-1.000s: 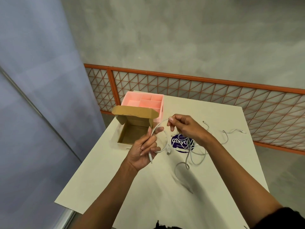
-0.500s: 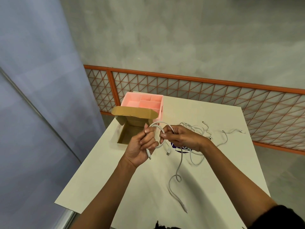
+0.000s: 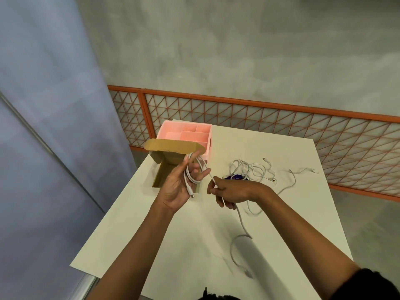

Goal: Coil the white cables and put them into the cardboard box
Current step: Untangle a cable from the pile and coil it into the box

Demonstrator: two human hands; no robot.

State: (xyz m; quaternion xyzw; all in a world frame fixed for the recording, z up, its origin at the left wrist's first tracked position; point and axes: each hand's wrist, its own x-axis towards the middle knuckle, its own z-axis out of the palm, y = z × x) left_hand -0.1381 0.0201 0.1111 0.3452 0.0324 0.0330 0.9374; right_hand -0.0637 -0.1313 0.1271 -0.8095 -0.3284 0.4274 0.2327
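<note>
the coiling step is being carried out on one cable (image 3: 239, 217); a first loop of it is being gripped in the curled fingers of the left hand (image 3: 180, 187), right over the near edge of the box (image 3: 160, 174); the same cable is being pinched between thumb and fingertips of the right hand (image 3: 229, 191), just right of the box; from that pinch the free length is being let down onto the table (image 3: 140, 234), on the person's side of the box. the box is being presented open, flap raised; no cable is being shown inside it, though part of its floor is being hidden by the left hand. a pile (image 3: 251, 169) of uncoiled cables is lying further right of the box; a pink tray (image 3: 186, 135) is sitting just behind it. the task is being judged as barely begun; for the next move, slack is likely needing to be drawn up and laid as another turn on the left hand, evenly, so the coil is not springing open.
</note>
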